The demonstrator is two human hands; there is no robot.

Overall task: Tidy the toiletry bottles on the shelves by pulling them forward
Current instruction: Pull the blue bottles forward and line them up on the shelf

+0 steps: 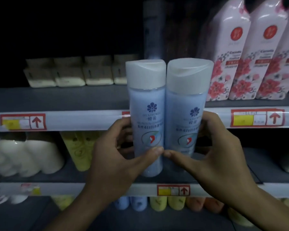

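Gripping two touching blue bottles (147, 117): left hand (120, 164); right hand (220, 157); before shelf edge (73, 120)

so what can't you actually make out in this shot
Head view only:
- Base of the right blue bottle: hidden behind the right hand.
- Fingers of the left hand: mostly behind the left blue bottle.
- Small label text on both bottles: blurred.
- Price tags: too blurred to read.
- Upper shelf's far left: too dark to see.
- Pink packs: cut off by the top and right edges.
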